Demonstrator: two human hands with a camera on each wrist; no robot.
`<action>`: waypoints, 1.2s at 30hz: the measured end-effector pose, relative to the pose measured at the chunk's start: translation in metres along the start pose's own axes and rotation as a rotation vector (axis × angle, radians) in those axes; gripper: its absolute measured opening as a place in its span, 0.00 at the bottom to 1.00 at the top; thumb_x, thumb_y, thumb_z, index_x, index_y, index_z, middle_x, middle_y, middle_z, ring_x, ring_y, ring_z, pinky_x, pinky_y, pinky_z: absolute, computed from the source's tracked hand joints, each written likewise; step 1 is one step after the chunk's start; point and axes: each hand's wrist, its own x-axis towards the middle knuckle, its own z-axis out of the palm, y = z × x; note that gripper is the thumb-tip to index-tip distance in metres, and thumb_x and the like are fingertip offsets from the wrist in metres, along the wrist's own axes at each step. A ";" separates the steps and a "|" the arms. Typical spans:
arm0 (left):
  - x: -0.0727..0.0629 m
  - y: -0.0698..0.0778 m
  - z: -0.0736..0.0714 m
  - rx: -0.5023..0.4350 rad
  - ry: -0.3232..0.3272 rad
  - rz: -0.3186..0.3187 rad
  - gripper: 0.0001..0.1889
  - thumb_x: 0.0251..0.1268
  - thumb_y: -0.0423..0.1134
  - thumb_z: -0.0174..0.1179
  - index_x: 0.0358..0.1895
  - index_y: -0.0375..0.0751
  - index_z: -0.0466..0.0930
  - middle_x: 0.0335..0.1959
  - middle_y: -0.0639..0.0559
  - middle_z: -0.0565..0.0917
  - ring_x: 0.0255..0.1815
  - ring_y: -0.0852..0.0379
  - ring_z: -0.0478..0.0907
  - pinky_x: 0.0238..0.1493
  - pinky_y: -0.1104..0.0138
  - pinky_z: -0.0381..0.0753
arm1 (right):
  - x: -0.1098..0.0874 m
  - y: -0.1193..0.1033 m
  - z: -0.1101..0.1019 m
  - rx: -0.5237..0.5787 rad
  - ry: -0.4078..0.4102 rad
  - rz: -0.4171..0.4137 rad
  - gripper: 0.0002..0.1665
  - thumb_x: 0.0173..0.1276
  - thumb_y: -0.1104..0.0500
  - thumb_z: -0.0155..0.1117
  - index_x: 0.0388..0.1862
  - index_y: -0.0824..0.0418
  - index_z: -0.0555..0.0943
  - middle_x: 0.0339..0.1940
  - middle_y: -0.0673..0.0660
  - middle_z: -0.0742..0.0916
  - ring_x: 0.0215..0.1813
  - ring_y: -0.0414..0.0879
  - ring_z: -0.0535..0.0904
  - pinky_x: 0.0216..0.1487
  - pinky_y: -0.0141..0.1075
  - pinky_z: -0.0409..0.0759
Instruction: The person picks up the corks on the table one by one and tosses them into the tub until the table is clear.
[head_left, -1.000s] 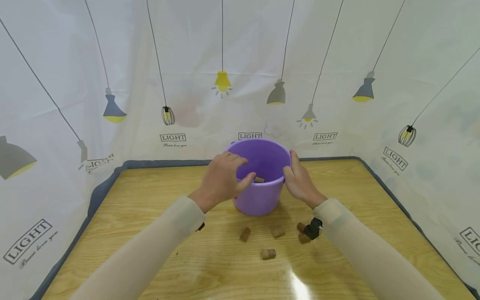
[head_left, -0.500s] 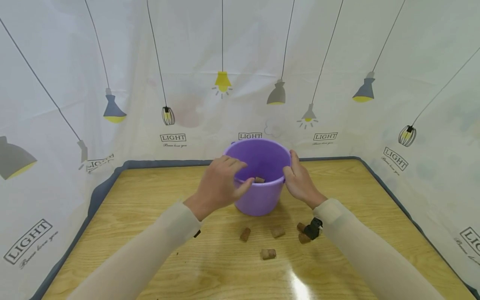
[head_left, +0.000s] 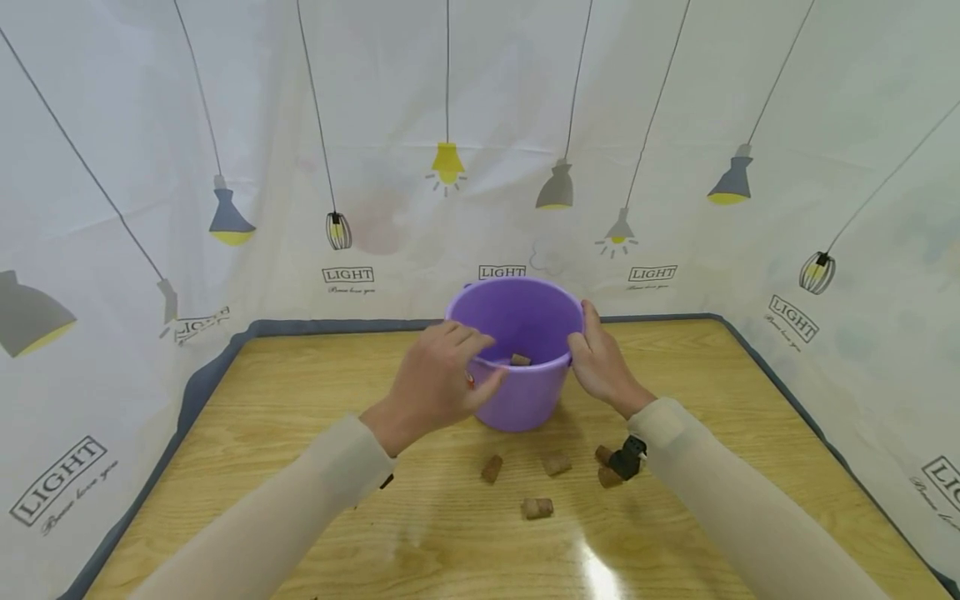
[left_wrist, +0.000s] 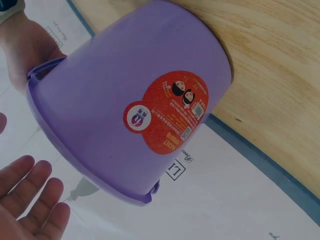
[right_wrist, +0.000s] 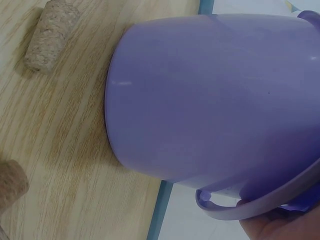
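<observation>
A purple plastic bucket (head_left: 521, 400) stands upright on the wooden table, with a red sticker (left_wrist: 170, 112) on its side in the left wrist view. My right hand (head_left: 602, 358) grips its rim at the right, beside the handle (right_wrist: 280, 200). At the left of the rim hovers my left hand (head_left: 435, 371), its fingers (left_wrist: 37, 182) relaxed, spread and holding nothing; the left wrist view shows them apart from the wall. Inside the bucket, a cork (head_left: 520, 360) shows near the front. The rest of the bottom is hidden by the front wall.
Loose corks lie before the bucket: one dark brown cork (head_left: 492, 468), a paler cork (head_left: 557, 463) and another cork (head_left: 537, 507) nearer me. Two more lie by my right wrist, partly covered by the black wrist camera (head_left: 627, 457). A lamp-printed curtain (head_left: 405, 250) surrounds the table.
My left hand has drawn slightly left, uncovering more of the bucket's left rim. The right hand keeps its hold, and bucket and corks stay in place.
</observation>
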 end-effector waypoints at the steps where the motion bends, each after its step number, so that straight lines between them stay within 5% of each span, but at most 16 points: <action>1: -0.001 0.000 0.000 -0.001 -0.001 0.001 0.17 0.59 0.47 0.70 0.43 0.37 0.88 0.36 0.47 0.88 0.38 0.52 0.82 0.40 0.61 0.84 | 0.000 0.000 0.000 -0.002 0.002 -0.001 0.42 0.78 0.57 0.35 0.85 0.64 0.36 0.79 0.70 0.65 0.79 0.61 0.60 0.80 0.57 0.56; 16: -0.018 0.007 -0.005 -0.061 -0.011 0.044 0.15 0.58 0.46 0.72 0.41 0.38 0.87 0.32 0.51 0.86 0.34 0.56 0.79 0.37 0.64 0.81 | 0.000 -0.001 0.000 0.007 -0.005 0.012 0.42 0.79 0.56 0.35 0.85 0.64 0.35 0.82 0.69 0.59 0.81 0.61 0.56 0.81 0.56 0.53; 25: -0.027 0.008 -0.004 -0.076 -0.015 0.058 0.19 0.56 0.46 0.73 0.49 0.41 0.87 0.35 0.54 0.85 0.35 0.57 0.79 0.38 0.64 0.82 | 0.001 0.001 0.000 0.002 -0.001 0.017 0.42 0.79 0.56 0.35 0.85 0.64 0.35 0.81 0.70 0.60 0.81 0.62 0.57 0.80 0.56 0.54; 36: -0.041 0.009 0.001 -0.065 -0.054 0.068 0.16 0.55 0.47 0.75 0.42 0.42 0.87 0.33 0.54 0.87 0.33 0.58 0.79 0.35 0.66 0.80 | 0.001 0.001 0.000 0.007 -0.014 0.023 0.42 0.79 0.56 0.35 0.85 0.63 0.34 0.82 0.68 0.59 0.81 0.61 0.56 0.81 0.57 0.53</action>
